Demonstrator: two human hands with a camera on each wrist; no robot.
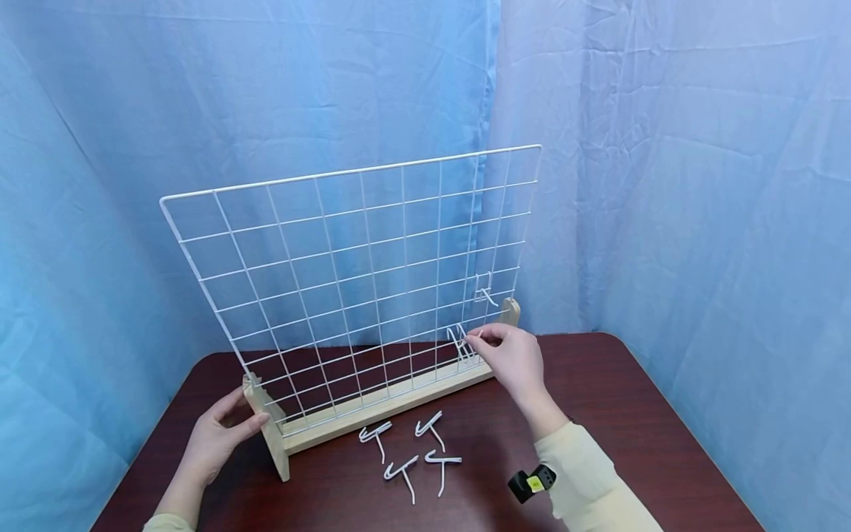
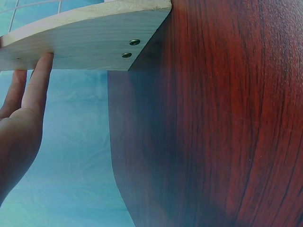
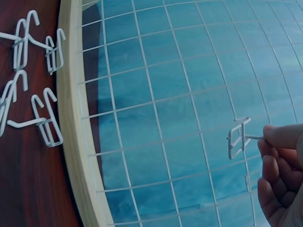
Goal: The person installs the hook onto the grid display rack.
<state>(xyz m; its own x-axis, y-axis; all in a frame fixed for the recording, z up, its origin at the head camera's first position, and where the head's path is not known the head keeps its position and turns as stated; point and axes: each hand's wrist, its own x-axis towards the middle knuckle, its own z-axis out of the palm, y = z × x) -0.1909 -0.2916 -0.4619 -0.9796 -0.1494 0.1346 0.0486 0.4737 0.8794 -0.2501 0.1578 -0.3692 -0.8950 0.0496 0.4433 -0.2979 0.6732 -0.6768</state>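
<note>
1. White wire hook [image 1: 463, 344], head view: it is at the lower right of the wire grid [image 1: 372, 272], just beyond the fingertips of the right hand [image 1: 515, 360], whose thumb and finger pinch its peg. The relation that matters is frame towards mesh, peg back towards the hand; the frame's long axis leans with the wires. Whether it touches the grid, I cannot tell. The left hand [image 1: 211, 441] is well apart from it, thumb and fingers spread around the wooden end piece [image 1: 275, 447]. Another hook [image 1: 484, 290] hangs higher on the mesh; four loose hooks [image 1: 443, 461] lie on the table. The right wrist device [image 1: 521, 488] bears a yellow label [image 1: 535, 484], too small to read.

2. Left wrist view: fingertips rest against the end piece beside two screws [image 2: 130, 48]; no writing shows.

3. Right wrist view: the narrow pinch is plain, with the peg running straight from fingertips to frame. The frame stands between hand and mesh. No brand or lettering can be read.
</note>
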